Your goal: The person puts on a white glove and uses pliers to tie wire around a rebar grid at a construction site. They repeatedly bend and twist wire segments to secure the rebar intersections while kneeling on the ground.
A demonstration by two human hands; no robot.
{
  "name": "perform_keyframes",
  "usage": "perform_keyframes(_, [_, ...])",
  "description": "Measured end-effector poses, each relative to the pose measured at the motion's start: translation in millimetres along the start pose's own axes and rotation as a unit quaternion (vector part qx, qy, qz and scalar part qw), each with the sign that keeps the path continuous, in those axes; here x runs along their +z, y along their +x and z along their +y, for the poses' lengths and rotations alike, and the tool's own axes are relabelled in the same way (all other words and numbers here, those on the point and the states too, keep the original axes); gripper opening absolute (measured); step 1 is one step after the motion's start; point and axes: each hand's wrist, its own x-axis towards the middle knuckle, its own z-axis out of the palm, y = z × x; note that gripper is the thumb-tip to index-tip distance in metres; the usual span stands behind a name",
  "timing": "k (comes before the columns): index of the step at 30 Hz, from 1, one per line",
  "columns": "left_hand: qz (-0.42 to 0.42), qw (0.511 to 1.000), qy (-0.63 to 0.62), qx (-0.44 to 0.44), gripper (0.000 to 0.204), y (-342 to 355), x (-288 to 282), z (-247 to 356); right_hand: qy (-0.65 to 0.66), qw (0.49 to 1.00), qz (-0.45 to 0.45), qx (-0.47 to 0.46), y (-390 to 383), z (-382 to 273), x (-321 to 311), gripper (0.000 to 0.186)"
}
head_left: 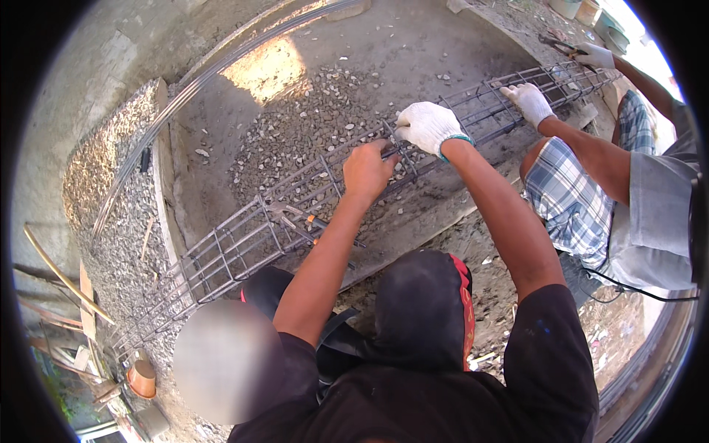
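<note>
A long steel rebar cage [260, 205] stretches diagonally in front of me, made of parallel bars with square stirrups. My left hand [369, 171] is bare and closed at a bar near a stirrup; whatever its fingertips pinch is too small to make out. Just right of it, my right hand [430, 128], in a white knit glove, curls its fingers over the cage's upper bars. Left of my left forearm, pincers [295, 214] with orange-and-black handles lie on the cage.
At right, a co-worker in plaid shorts rests one gloved hand [528, 102] on the cage and holds a dark hand tool [559, 46] in the other. Gravel [306, 118] lies beyond the cage. Long bars [196, 87] curve along the left; a brown bucket [142, 379] stands lower left.
</note>
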Motion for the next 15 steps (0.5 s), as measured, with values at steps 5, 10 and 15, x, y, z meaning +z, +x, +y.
perform_keyframes(5, [-0.049,0.997,0.057,0.010,0.023,1.8,-3.1,10.9,0.425,0.899,0.032,0.101,-12.0,23.6,-32.0,0.035])
perform_keyframes(10, [-0.010,0.999,0.018,0.025,0.024,-1.8,-3.7,7.9,0.157,0.930,0.316,-0.100,-60.1,21.4,-14.4,0.031])
perform_keyframes(15, [-0.015,0.999,0.019,0.038,0.025,-1.9,-1.1,7.5,-0.066,0.960,0.224,-0.153,-76.0,0.3,12.6,0.040])
